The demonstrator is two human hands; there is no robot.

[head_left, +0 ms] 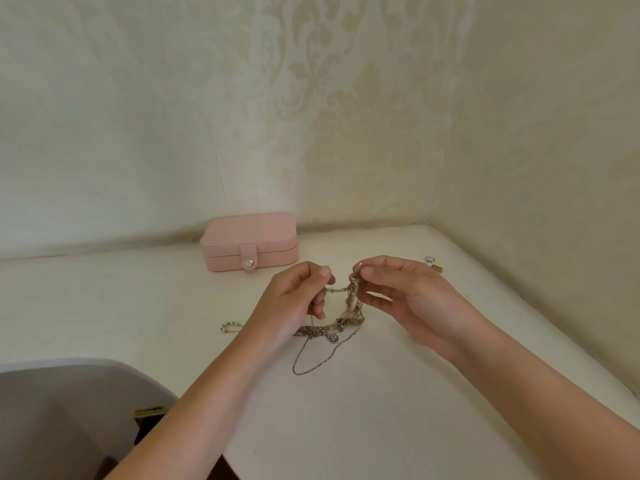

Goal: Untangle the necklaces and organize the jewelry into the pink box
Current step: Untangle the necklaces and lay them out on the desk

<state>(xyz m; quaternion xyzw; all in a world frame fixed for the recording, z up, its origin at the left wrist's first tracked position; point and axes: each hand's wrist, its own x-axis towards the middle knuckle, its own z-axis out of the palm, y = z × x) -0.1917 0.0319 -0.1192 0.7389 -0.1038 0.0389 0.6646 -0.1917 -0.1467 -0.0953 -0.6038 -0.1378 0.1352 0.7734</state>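
The pink box (249, 242) is seen closed at the back of the white table (346, 417), its tab snapped; its contents are hidden. A small beaded piece (230, 327) is laid left of the tangle of necklaces (343, 318), and a ring (429, 259) is seen near the right wall. The tangle is lifted in front of the box, its lower part trailing on the table. One strand is pinched by the curled left hand (294, 299), the top by the right hand (405, 292).
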